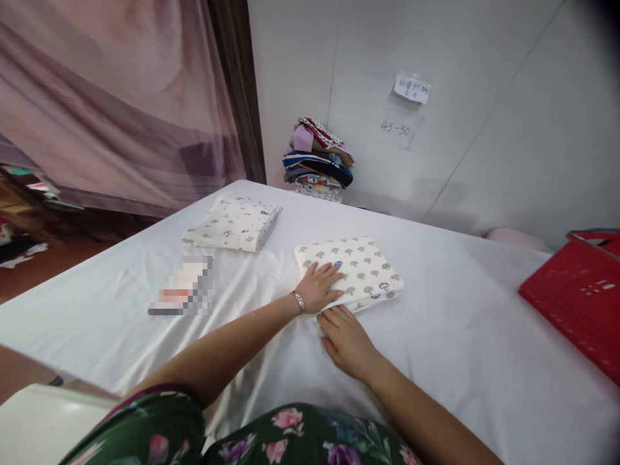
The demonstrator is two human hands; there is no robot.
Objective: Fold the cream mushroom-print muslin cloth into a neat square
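A folded white cloth with a mushroom print (365, 261) lies on the white-covered table (436, 361) in front of me. Flat on its left part rests my left hand (318, 287), fingers spread, a bracelet at the wrist. At the cloth's near edge, just below the left hand, is my right hand (349, 339). Its fingers are bent and pressed together over the edge, with the fingertips partly out of sight. Farther back on the left lies another folded white cloth (227, 223) with small grey prints.
A blurred-out flat item (179, 287) lies left of my left arm. The red basket (576, 290) stands at the right edge. Beyond the table, a stack of folded clothes (320, 161) is against the wall. A pink curtain (121, 97) hangs at left; a white seat (48, 426) is lower left.
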